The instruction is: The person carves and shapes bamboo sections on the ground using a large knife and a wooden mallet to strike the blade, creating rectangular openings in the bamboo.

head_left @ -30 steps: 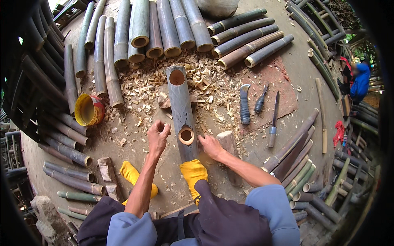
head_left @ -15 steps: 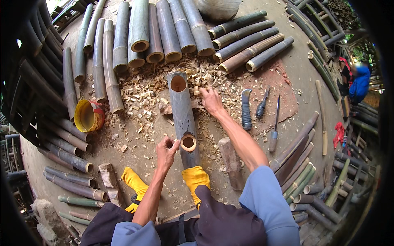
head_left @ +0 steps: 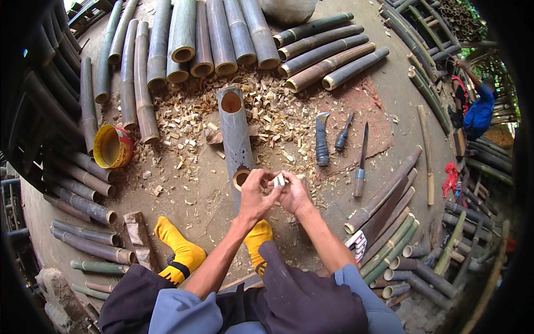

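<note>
Holding a small pale wood chip (head_left: 280, 180) pinched between left hand (head_left: 255, 195) and right hand (head_left: 293, 192), the person sits just near of a bamboo pole (head_left: 236, 136) lying among shavings. Its holes look already cut (tools lie unused to the right); fitting seems left.
</note>
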Tool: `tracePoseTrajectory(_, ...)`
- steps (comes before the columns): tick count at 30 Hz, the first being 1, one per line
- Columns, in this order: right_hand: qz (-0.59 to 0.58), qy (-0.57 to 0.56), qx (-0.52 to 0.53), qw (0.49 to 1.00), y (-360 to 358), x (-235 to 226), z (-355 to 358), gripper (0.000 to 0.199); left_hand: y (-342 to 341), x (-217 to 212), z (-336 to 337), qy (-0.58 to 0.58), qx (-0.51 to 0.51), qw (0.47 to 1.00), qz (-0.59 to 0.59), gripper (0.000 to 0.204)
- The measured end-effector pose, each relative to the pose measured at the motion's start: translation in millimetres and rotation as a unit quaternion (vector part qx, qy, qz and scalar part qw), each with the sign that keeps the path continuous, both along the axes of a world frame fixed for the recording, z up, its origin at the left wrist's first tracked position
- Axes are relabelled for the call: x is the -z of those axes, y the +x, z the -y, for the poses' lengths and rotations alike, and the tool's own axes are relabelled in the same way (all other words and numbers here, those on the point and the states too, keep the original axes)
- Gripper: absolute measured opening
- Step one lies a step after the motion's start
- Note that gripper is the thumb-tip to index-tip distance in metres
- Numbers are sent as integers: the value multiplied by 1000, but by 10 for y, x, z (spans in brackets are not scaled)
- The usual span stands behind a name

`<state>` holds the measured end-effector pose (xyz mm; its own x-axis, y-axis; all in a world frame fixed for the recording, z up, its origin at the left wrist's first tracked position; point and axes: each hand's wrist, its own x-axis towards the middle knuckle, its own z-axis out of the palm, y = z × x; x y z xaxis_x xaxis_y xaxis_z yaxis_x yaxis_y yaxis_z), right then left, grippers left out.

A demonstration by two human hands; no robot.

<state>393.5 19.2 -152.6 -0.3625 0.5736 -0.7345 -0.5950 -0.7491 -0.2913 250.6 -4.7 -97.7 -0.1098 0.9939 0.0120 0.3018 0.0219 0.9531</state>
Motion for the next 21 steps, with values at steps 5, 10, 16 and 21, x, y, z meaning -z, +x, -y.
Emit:
tracePoseTrajectory(5, 119, 148, 76, 979, 80, -763, -1497, 40, -344, 233, 148, -70, -34, 997, 13, 10)
tracePoseTrajectory(10, 164, 382, -48, 908, 60, -2411, -2824, 69, -529, 274, 140, -99, -44, 994, 10, 11)
tracePoseTrajectory(16, 526, 512, -259, 628, -687, -760, -980, 78, -800, 467, 138, -95, -79, 992, -4, 13)
tracePoseTrajectory(21, 506, 455, -239, 693, -580, -18, 543, 97, -1000, 592, 86, -67, -105, 992, -19, 17)
